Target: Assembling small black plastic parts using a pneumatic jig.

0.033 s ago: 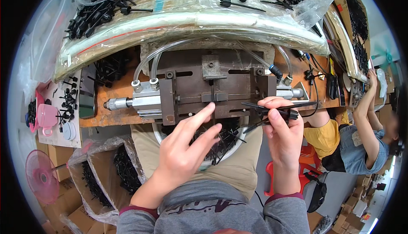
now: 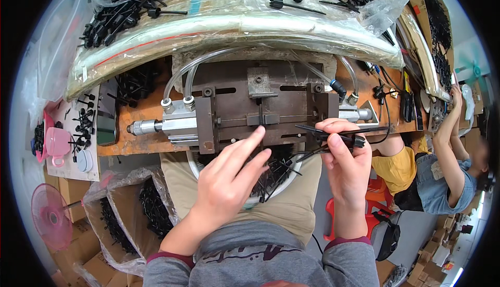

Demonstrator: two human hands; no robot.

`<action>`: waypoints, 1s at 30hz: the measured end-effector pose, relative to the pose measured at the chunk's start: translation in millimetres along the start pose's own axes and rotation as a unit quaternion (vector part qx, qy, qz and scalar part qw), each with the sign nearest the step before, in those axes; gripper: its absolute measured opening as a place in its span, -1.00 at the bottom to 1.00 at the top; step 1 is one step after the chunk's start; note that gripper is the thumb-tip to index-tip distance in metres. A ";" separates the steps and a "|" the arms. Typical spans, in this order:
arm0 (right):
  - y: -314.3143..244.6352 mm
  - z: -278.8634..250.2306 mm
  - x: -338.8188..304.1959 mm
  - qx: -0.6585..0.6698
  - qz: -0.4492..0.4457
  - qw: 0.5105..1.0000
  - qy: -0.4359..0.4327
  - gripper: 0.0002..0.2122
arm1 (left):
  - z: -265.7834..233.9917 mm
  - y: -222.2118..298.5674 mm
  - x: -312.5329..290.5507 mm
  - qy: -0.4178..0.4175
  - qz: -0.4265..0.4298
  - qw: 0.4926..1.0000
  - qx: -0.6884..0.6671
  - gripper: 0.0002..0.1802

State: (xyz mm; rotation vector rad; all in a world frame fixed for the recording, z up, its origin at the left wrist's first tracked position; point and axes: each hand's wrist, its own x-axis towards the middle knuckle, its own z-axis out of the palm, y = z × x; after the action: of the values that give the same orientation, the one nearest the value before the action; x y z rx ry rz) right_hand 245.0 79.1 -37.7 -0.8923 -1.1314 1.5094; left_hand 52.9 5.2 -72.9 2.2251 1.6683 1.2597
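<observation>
Spreading its fingers wide, my L hand pts its index at the small block mid-jig; tip's right at the block's near edge, can't tell if touching. Nothing visible in that hand's grip. My R hand has its fingers pinched narrow on a few black rods, held btwn thumb & fingertips, ends poking out both sides; exact no. unclear. They're up by the near R end of the dark jig. One thin rod sits in the jig at the block, running away twd the steel bracket.

L cyl & R cyl flank the jig, w/ clear hoses arching off the tops. All on an orange-brown bench. Below the jig, btwn the wearer's legs, a white bowl holds loose black parts.

Far side: plastic-wrapped ledge w/ a big pile of same on its L. Further L: pink cup, white lid, pink fan, plus plastic-lined boxes w/ more black parts.

Far R: co-worker in blue top, arms stretched to another bench. Red stool & black bag are on my R, low.
</observation>
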 end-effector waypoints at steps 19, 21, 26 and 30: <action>18.8 0.8 -10.8 -0.509 -0.430 0.745 -0.038 -0.67 | -7.6 18.7 10.3 -0.003 -0.100 0.970 -0.223 -0.54; 22.1 7.7 -12.7 -0.518 -0.454 0.721 -0.073 -0.64 | -14.7 31.5 15.1 0.017 -0.092 0.946 -0.312 -0.49; 27.5 9.8 -9.6 -0.484 -0.469 0.735 -0.076 -0.60 | -13.7 25.4 3.7 0.013 -0.133 0.937 -0.324 -0.62; 15.6 1.2 -8.1 -0.366 -0.273 0.889 -0.033 -0.74 | -12.2 12.4 1.5 0.006 -0.035 0.993 -0.109 -0.61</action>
State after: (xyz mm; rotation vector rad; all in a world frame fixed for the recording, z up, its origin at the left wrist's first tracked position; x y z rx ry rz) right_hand 241.3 70.1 -52.4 -0.8931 -1.8714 0.6351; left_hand 54.5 -3.2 -57.7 2.0189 1.5181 1.3679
